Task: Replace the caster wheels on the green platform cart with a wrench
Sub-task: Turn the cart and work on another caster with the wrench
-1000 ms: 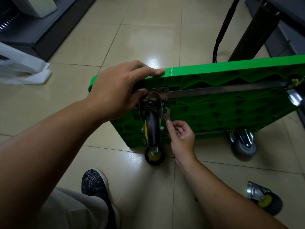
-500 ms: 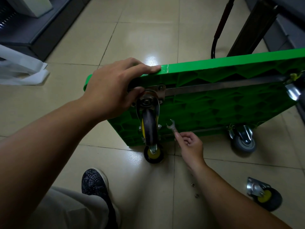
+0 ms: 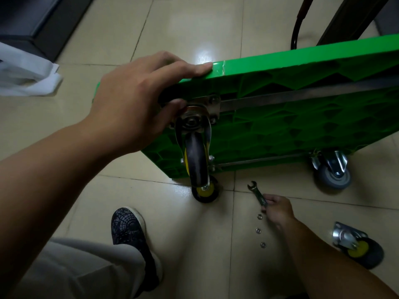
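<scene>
Green platform cart (image 3: 302,126) stood tipped on its long edge on the floor (image 3: 194,29), ribbed underside facing the camera. Left hand (image 3: 138,104) gripped the cart's top edge at the near corner. Its fingers (image 3: 194,69) lay pressed together along the rim, with the thumb on the underside beside the caster plate. Right hand (image 3: 278,209) was low, just below the cart's bottom edge, fingers curled and pinching the wrench (image 3: 257,193) by the handle. The wrench's open end pointed toward the cart and was off any bolt.

Progress, as a judgement, roughly midway:
- Upper near-corner caster (image 3: 197,156), black tread and yellow hub, sat on its plate with bolt heads showing.
- A second yellow-hub wheel (image 3: 205,192) sat at the cart's lower near corner, touching the floor.
- A grey caster (image 3: 332,175) was on the cart's lower far side. It is a different type, so that one was likely not swapped yet. The far upper corner was out of frame.
- A loose caster (image 3: 358,247) lay on the floor well below the cart, to the right of the right forearm.
- Three loose nuts (image 3: 258,230) lay in a row beside the right hand, so some fastening was probably left. Which caster they belonged to, cannot tell.

The cart looked like rigid plastic with two metal bars across the underside.
</scene>
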`<state>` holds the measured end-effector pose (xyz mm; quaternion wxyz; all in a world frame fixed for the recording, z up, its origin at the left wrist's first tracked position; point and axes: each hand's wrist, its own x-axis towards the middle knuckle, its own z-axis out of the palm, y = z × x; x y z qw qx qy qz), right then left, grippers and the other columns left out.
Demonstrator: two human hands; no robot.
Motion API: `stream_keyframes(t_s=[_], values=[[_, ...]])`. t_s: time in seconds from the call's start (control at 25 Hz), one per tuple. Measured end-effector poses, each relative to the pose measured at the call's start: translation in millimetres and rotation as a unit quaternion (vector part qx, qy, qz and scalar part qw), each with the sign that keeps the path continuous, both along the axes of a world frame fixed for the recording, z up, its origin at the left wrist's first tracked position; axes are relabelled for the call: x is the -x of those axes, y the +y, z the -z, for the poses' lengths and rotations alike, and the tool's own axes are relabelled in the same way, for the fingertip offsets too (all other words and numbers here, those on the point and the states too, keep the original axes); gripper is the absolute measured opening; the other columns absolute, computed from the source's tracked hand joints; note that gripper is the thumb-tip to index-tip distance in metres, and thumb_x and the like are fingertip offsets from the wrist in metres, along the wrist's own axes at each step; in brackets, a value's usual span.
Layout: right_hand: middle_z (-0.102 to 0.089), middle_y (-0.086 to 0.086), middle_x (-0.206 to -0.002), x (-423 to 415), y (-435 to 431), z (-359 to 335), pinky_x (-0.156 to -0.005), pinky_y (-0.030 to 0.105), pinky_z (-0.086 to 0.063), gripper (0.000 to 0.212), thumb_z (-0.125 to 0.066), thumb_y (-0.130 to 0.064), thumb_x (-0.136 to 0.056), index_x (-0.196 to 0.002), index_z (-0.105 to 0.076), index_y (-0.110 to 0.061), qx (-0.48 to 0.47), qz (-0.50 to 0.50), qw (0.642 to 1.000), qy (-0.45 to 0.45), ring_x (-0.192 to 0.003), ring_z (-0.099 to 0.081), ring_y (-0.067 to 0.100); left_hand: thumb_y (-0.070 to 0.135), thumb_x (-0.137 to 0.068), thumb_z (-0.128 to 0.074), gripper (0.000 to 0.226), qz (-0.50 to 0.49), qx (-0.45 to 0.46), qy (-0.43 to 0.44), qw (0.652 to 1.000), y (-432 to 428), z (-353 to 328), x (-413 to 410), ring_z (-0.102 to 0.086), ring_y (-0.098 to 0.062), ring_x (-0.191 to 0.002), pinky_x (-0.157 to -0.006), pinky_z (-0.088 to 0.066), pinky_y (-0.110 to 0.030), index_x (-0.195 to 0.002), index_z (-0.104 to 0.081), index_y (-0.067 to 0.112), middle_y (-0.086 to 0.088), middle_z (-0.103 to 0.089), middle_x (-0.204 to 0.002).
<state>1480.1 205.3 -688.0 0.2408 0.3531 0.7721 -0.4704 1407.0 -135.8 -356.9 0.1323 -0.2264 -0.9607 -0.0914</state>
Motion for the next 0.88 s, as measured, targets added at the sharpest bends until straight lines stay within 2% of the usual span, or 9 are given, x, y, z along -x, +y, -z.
stream_keyframes(t_s=[0.12, 0.24, 0.36, 0.48, 0.64, 0.8, 0.88], values=[[-0.074, 0.004, -0.098, -1, 13, 15, -0.074, 0.027, -0.046, 0.028, -0.061, 0.003, -0.088, -0.102, -0.074, -0.017, -0.074, -0.012, 0.997, 0.006, -0.084, -0.063, 0.018, 0.033, -0.095, -0.055, 0.056, -0.005, 0.001, -0.005, 1.0, 0, -1, -3, -0.058, -0.028, -0.114, -0.074, -0.052, -0.05, -0.149, -0.043, 0.039, 0.001, -0.056, -0.136], [-0.072, 0.009, -0.086, 1, 21, 23, -0.073, 0.026, -0.043, 0.015, -0.07, 0.0, -0.082, -0.089, -0.076, -0.013, -0.123, 0.017, 0.992, 0.0, -0.077, -0.06, 0.023, 0.035, -0.095, -0.052, 0.055, -0.009, 0.003, -0.015, 1.0, 2, -2, -5, -0.057, -0.029, -0.117, -0.078, -0.053, -0.053, -0.149, -0.044, 0.037, -0.001, -0.055, -0.138], [-0.074, 0.014, -0.09, 0, 22, 28, -0.074, 0.028, -0.047, 0.015, -0.071, -0.001, -0.081, -0.084, -0.076, -0.015, -0.13, 0.048, 0.99, 0.0, -0.077, -0.064, 0.028, 0.038, -0.095, -0.05, 0.055, -0.018, -0.012, -0.039, 0.999, 2, -5, -7, -0.055, -0.029, -0.121, -0.085, -0.053, -0.056, -0.15, -0.042, 0.038, 0.0, -0.052, -0.141], [-0.075, 0.014, -0.095, 3, 17, 27, -0.081, 0.032, -0.052, 0.015, -0.071, -0.003, -0.082, -0.085, -0.077, -0.017, -0.159, 0.05, 0.986, -0.001, -0.088, -0.068, 0.034, 0.038, -0.096, -0.05, 0.054, -0.019, -0.013, -0.041, 0.999, 1, -5, -8, -0.054, -0.03, -0.123, -0.088, -0.051, -0.057, -0.15, -0.041, 0.038, -0.002, -0.052, -0.141], [-0.074, 0.015, -0.098, 8, 12, 23, -0.089, 0.04, -0.055, 0.015, -0.07, -0.007, -0.085, -0.081, -0.073, -0.021, -0.223, -0.013, 0.974, -0.02, -0.095, -0.068, 0.037, 0.036, -0.097, -0.052, 0.054, -0.017, -0.018, -0.041, 0.999, 1, -5, -8, -0.054, -0.03, -0.124, -0.088, -0.051, -0.056, -0.15, -0.043, 0.037, -0.003, -0.053, -0.141], [-0.073, 0.015, -0.094, 9, 22, 23, -0.085, 0.038, -0.054, 0.017, -0.076, -0.01, -0.081, -0.073, -0.068, -0.023, -0.203, -0.082, 0.976, -0.023, -0.091, -0.068, 0.036, 0.036, -0.097, -0.053, 0.054, -0.014, -0.018, -0.038, 0.999, 1, -5, -9, -0.055, -0.029, -0.124, -0.087, -0.051, -0.056, -0.15, -0.043, 0.037, -0.001, -0.053, -0.141], [-0.073, 0.015, -0.091, 11, 25, 16, -0.082, 0.036, -0.053, 0.011, -0.075, -0.01, -0.081, -0.076, -0.072, -0.019, -0.194, -0.065, 0.979, -0.001, -0.087, -0.067, 0.034, 0.038, -0.097, -0.051, 0.054, -0.019, -0.013, -0.035, 0.999, 0, -6, -9, -0.054, -0.029, -0.124, -0.087, -0.051, -0.055, -0.15, -0.042, 0.038, -0.001, -0.053, -0.141]])
